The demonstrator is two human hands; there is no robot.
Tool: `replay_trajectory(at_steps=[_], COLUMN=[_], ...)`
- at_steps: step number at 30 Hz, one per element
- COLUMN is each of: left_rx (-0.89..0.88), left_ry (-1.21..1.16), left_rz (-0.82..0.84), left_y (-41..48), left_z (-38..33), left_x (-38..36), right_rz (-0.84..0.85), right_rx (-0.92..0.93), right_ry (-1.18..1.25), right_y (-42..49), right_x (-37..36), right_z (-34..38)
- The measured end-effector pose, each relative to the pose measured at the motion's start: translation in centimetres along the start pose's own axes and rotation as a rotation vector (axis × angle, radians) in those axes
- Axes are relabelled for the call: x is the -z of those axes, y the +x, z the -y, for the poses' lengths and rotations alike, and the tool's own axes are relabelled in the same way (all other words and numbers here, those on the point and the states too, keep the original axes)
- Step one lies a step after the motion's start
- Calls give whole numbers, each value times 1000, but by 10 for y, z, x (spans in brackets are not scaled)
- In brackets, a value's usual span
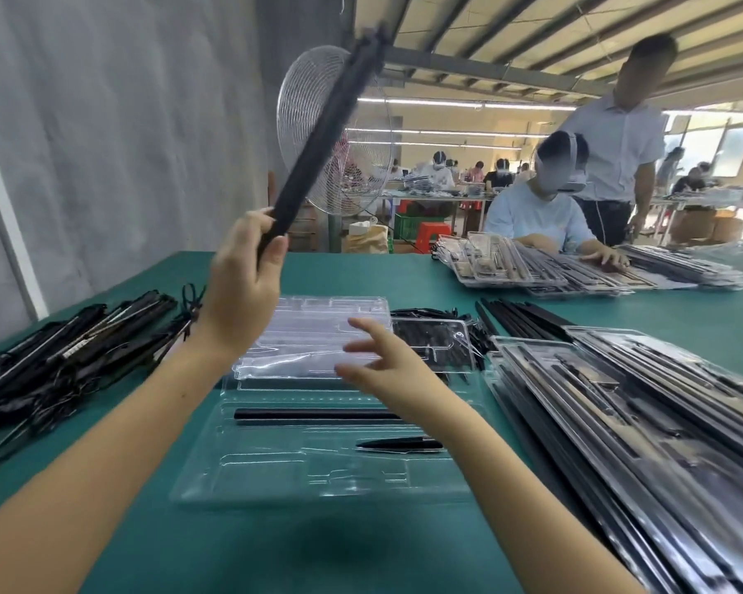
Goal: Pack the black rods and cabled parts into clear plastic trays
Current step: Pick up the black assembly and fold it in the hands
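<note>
Black rod (318, 135) in my left grip (243, 285): fingers and thumb are curled round its lower end, and it stands raised and tilted up to the right, well above the green surface (683, 310). My right grip (387, 366) holds nothing; its fingers are spread and relaxed, hovering over the far edge of the clear tray (254, 478) in front of me. A second rod (314, 415) lies flat in that tray's long slot, and a short black part (400, 443) lies in a slot nearer to me. Just beyond the tray sits a stack of empty trays (318, 332). The cabled parts (61, 349) are heaped at my left, loose rods (520, 315) lie to the right, and filled trays (618, 422) are piled beside them. A wire-caged fan (309, 100) stands behind the surface.
</note>
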State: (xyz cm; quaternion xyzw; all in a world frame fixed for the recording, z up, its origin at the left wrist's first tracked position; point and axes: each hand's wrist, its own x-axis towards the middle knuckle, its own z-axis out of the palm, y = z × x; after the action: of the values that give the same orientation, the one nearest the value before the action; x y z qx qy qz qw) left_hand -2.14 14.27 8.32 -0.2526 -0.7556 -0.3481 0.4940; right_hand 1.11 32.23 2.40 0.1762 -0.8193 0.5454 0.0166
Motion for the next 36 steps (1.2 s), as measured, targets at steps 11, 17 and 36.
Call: replay_trajectory(at_steps=[11,17,36], left_rx=[-302,109,774], left_ry=[146,-121,5], left_rz=[369,329,527], left_y=[-41,-62,-104], left_z=[0,17,138], left_x=[-24,-18,55], right_rz=[-223,-359,-343], right_rx=[30,-54,294], right_ry=[818,773,739], right_y=[44,43,40], right_x=[29,39,32], right_z=[41,21,54])
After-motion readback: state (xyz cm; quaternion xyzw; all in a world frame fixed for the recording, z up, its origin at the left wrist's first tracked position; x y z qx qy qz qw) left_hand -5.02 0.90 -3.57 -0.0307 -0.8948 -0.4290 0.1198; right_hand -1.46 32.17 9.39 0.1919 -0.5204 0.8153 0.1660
